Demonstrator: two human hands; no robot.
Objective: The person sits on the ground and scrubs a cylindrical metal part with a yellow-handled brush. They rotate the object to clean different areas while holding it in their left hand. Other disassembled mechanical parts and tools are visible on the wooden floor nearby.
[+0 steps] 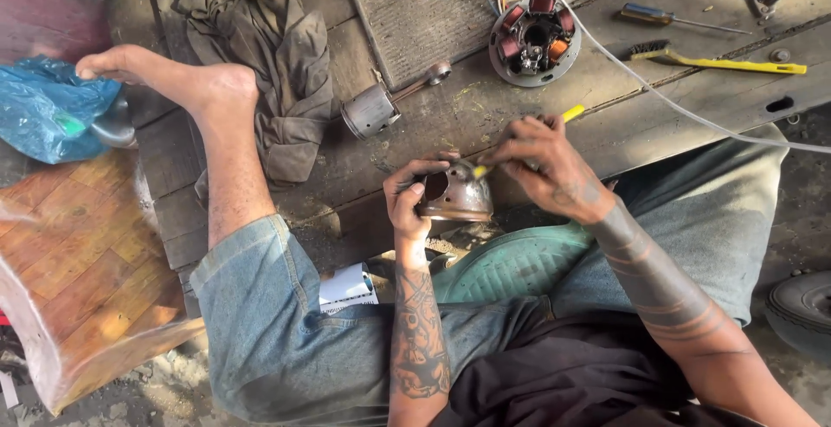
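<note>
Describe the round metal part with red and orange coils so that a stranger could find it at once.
Start at the ribbed grey mat at the top of the wooden work platform. At the mat's right edge lies the round metal part with red and orange coils, coloured wires running up from it. Unlike the plain grey piston nearby, it carries a ring of wound coils.

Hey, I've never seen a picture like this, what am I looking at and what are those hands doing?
This is one view from a camera worn on a person's head, looking down at their lap. The left hand holds a rusty metal part. The right hand holds a yellow-handled tool against it. On the wooden boards ahead lie a piston with its rod, a round coil plate with wires, a screwdriver, a yellow brush and a grey rag.
</note>
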